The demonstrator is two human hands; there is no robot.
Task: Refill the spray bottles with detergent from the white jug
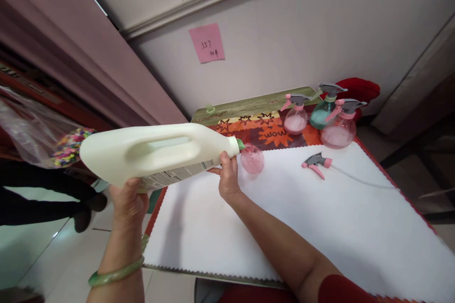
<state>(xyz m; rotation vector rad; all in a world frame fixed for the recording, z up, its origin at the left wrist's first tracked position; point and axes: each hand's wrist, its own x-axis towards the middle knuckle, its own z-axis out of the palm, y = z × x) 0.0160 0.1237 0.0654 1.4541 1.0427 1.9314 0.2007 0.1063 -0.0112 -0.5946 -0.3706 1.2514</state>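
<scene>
A large cream-white plastic jug (170,142) with a built-in handle and a printed label lies tilted almost level above the table. My left hand (130,199) grips its underside near the base. Around the neck, the fingers of my right hand (228,175) hold the jug from below. Its green spout (241,144) meets the mouth of a round, clear pink bottle (252,159) standing on the white cloth without a spray head. A grey and pink spray head (318,163) with a long tube lies to the right. Whether liquid is flowing cannot be made out.
Pink spray bottles (295,120) and a green one (322,112), holding frothy-looking liquid, stand at the back right. Behind them is a red object (359,87). A small green cap (210,110) sits at the table's back edge. A person's dark-clothed legs (42,194) are at left.
</scene>
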